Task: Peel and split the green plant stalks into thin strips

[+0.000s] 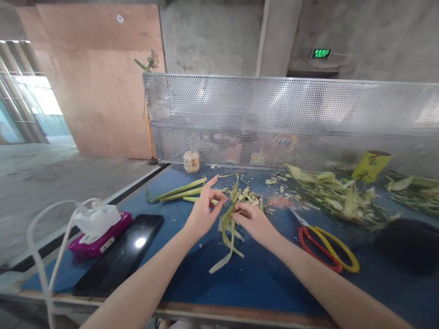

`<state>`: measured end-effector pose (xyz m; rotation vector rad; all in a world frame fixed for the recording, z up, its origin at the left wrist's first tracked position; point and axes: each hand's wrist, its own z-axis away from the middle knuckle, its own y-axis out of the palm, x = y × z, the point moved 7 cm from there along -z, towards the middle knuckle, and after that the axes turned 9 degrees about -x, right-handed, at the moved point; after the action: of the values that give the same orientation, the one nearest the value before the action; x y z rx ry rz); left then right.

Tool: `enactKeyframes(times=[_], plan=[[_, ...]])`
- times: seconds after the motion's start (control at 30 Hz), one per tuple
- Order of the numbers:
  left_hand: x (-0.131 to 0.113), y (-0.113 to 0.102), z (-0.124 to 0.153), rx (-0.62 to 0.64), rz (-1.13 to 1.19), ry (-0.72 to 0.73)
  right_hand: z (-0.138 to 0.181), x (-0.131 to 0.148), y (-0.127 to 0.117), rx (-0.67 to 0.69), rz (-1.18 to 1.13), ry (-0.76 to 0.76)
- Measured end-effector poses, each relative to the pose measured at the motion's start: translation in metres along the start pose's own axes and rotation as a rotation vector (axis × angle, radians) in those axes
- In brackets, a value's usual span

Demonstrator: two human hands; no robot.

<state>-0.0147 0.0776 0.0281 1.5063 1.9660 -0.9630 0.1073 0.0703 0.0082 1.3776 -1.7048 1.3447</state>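
My right hand (252, 219) pinches a bundle of green leaf strips (226, 224) with curled fingers. The strips look like husk or long plant leaves; their split, paler ends hang down over the blue table. Just left of the bundle is my left hand (206, 205), index finger stretched upward and the other fingers bent toward the thumb with a gap between. I see nothing clearly held in it. Behind both hands lies a heap of pale plant scraps (250, 197). Several long green stalks (181, 191) rest beyond my left hand.
Scissors (320, 246) with red and yellow handles lie right of my right arm. Leaves (339, 196) pile up farther right, near a yellow-green can (372, 165). A phone (120, 256), a purple power strip (103, 237) with cables and a jar (191, 161) are leftward. A perforated metal screen (219, 109) stands behind.
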Motion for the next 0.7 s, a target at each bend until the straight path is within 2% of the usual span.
enactKeyframes(times=[0.13,0.27,0.43,0.57,0.7], plan=[[-0.002,-0.003,-0.002,-0.039,-0.051,0.033,0.004,-0.012,0.003,0.107,-0.335,0.206],[-0.003,-0.003,-0.002,-0.044,-0.089,0.049,0.008,-0.010,0.003,0.128,-0.403,0.236],[-0.006,-0.006,-0.003,-0.059,-0.141,0.071,0.008,-0.005,0.002,0.153,-0.319,0.159],[-0.005,-0.011,-0.005,-0.122,-0.176,0.093,0.004,-0.001,-0.014,0.007,-0.048,0.019],[-0.001,-0.017,-0.005,-0.187,-0.169,0.047,0.007,0.008,-0.027,-0.120,0.212,-0.136]])
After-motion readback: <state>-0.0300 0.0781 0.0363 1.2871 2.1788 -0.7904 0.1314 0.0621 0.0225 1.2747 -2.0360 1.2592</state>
